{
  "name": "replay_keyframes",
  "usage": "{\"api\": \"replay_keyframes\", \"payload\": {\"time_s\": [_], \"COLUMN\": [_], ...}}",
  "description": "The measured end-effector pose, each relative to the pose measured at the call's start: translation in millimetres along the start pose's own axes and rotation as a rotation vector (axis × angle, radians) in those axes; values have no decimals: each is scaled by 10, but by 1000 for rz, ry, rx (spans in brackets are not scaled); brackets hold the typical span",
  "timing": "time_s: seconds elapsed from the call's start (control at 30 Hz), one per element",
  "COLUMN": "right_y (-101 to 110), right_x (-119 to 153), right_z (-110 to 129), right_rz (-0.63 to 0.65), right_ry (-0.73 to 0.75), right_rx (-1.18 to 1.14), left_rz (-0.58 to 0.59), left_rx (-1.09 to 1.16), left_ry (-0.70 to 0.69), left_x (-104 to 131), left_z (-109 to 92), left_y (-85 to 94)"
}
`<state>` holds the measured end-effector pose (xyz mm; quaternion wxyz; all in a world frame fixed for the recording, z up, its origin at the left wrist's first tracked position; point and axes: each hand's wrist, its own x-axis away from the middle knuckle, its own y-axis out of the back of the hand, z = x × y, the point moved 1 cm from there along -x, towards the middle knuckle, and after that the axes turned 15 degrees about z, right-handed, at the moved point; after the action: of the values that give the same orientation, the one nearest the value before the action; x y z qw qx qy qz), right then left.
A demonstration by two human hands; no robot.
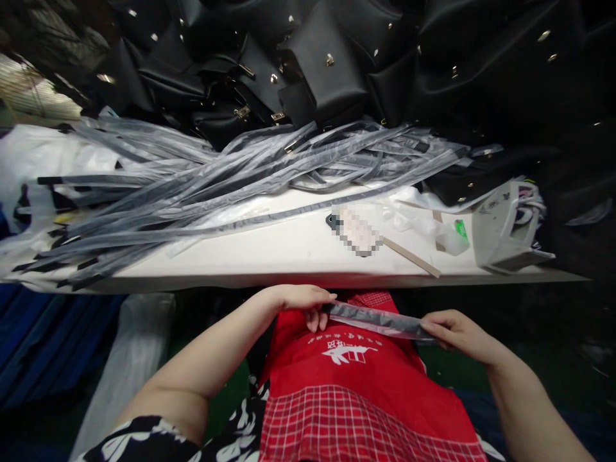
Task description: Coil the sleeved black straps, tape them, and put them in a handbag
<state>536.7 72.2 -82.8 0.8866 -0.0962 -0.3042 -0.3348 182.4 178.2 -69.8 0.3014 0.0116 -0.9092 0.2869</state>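
Note:
A black strap in a clear plastic sleeve (380, 319) stretches between my hands, in front of the red apron. My left hand (310, 305) pinches its left end, fingers curled under and thumb side toward the strap. At the other end, the thumb and fingers of my right hand (447, 326) close on the plastic. The strap hangs level and fairly taut, just below the table's front edge. Beyond it, a heap of similar black straps in clear sleeves (192, 186) lies across the table.
On the white table (289, 250) lie a blurred-out phone-like object (359, 232), a flat tan strip (411, 256) and crumpled clear plastic (414, 218). A white box (495, 224) stands at the right. Black bags with metal fittings (327, 70) are piled behind.

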Motion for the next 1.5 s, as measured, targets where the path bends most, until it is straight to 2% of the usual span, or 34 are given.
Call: {"api": "replay_keyframes", "payload": {"time_s": [0.07, 0.2, 0.3, 0.4, 0.47, 0.53, 0.63, 0.73, 0.9, 1.1, 1.3, 1.5], "right_y": [8, 37, 60, 75, 82, 92, 119, 161, 232, 296, 307, 476], "right_x": [6, 51, 104, 164, 200, 225, 239, 236, 275, 374, 353, 448], "right_z": [-12, -51, -93, -137, -163, -187, -213, -213, -152, -125, -38, -36], "right_rz": [-1, -29, -59, -72, -84, -99, -102, -89, -84, -98, -151, -204], "right_ry": [5, 8, -8, -28, -34, -37, -27, -14, -3, 6, -2, 9], "right_rx": [-10, -40, -83, -130, -157, -175, -178, -161, -118, -104, -28, 34], "left_rz": [-39, -17, -90, -222, -301, -332, -285, -179, 60, 95, 320, 312], "left_rx": [-62, -241, -335, -333, -269, -197, -122, -105, -140, -34, 84, 255], "left_ry": [29, 86, 62, 30, 66, 126, 143, 120, -61, -103, -9, -55], "left_x": [-91, -245, -340, -374, -348, -301, -251, -258, -260, -171, -262, -349], "left_z": [-56, -187, -259, -301, -312, -315, -308, -283, -274, -275, -318, -313], "left_y": [19, 21, 5, -12, -16, -13, -3, -3, -66, -88, -133, -183]}}
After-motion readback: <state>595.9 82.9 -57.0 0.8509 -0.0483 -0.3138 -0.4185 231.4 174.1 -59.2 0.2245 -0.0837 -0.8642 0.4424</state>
